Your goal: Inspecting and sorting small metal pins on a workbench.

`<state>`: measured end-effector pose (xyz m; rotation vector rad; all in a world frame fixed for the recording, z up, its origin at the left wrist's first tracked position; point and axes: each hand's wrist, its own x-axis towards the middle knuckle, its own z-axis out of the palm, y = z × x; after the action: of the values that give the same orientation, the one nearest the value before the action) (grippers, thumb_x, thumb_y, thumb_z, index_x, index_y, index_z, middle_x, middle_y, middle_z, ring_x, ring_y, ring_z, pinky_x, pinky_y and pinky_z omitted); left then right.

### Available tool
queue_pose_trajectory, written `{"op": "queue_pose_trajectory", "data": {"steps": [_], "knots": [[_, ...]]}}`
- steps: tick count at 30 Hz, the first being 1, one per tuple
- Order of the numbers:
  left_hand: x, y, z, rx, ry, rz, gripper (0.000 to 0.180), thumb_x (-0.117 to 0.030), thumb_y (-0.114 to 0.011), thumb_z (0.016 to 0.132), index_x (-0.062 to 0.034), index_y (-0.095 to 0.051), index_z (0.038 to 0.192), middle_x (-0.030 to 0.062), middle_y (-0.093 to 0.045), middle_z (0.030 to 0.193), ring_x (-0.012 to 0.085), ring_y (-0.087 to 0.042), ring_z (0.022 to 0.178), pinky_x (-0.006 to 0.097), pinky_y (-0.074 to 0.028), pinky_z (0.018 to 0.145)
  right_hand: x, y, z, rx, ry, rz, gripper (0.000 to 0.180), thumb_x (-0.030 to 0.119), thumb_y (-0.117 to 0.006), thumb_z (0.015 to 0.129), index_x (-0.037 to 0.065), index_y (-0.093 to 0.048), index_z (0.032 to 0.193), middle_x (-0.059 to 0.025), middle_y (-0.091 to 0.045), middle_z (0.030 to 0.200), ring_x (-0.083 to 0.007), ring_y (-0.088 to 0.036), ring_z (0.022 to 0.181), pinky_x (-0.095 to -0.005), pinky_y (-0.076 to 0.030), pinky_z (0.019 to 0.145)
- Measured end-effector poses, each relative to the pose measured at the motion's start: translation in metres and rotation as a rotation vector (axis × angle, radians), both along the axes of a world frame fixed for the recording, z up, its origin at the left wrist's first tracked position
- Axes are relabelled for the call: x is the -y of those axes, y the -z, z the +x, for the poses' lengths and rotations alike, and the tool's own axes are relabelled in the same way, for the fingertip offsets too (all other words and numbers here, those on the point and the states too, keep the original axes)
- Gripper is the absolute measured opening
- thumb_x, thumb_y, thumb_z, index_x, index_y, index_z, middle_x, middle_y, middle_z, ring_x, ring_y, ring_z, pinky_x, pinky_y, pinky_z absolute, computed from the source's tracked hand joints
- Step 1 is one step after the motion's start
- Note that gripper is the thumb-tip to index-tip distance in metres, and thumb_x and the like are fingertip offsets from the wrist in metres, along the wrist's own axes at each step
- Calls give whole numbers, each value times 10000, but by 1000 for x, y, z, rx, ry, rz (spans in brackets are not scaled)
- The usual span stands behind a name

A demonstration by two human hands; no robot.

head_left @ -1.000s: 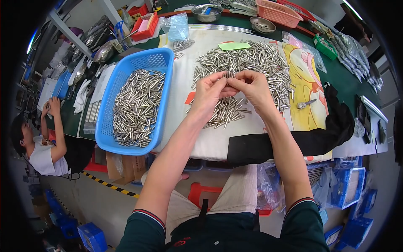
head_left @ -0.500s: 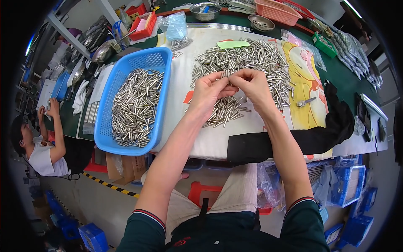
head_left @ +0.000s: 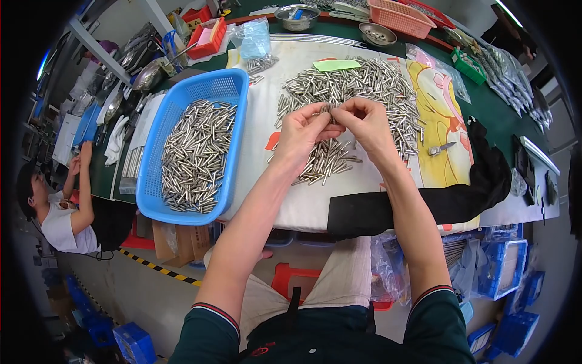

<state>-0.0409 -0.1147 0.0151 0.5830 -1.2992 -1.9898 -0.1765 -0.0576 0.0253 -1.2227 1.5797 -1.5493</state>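
Metal pins (head_left: 321, 164): one broad silvery heap on the table, plus a small bunch raised between both hands' fingertips; how many are in that bunch is too small to tell.
Left hand (head_left: 301, 130): above the near left part of the heap, thumb and fingers curled in, pinching the small bunch.
Right hand (head_left: 368, 124): thumb and forefinger pressed together on the same bunch, right against the left fingertips.
Green slip (head_left: 335, 65): lying on the far part of the heap.
White sheet (head_left: 256, 121): spread under the heap, with a yellow printed figure on its right.
Blue basket (head_left: 176, 216): left of the heap and apart from it, many similar pins inside.
Small bladed tool (head_left: 441, 148): on the yellow print, right of the heap.
Black cloth (head_left: 364, 215): along the near edge, passing under the right forearm.
Far side: a red tray (head_left: 209, 39), a metal bowl (head_left: 297, 24), a smaller metal dish (head_left: 379, 33) and a pink basket (head_left: 400, 18).
Co-worker (head_left: 70, 221): at the far left, arms raised beside the table.
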Motion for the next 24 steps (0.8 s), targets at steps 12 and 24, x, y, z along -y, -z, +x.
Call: {"op": "queue_pose_trajectory", "data": {"steps": [12, 24], "knots": [[-3, 3, -4, -100, -228, -329, 204, 8, -509, 883, 45, -602, 1061, 105, -640, 939, 149, -639, 818, 266, -547, 768, -4, -3, 6, -178, 20, -214, 91, 78, -701, 752, 12, -659, 799, -13, -568, 739, -68, -499, 634, -214, -402, 563], [4, -2, 6, -56, 112, 204, 161, -52, -441, 907, 77, -531, 938, 175, -623, 882, 270, -664, 847, 304, -565, 767, 0, -1, -5, -51, -13, 90, 302, 247, -663, 747, -40, -609, 669, -21, -547, 554, -69, -473, 520, -233, -376, 477]]}}
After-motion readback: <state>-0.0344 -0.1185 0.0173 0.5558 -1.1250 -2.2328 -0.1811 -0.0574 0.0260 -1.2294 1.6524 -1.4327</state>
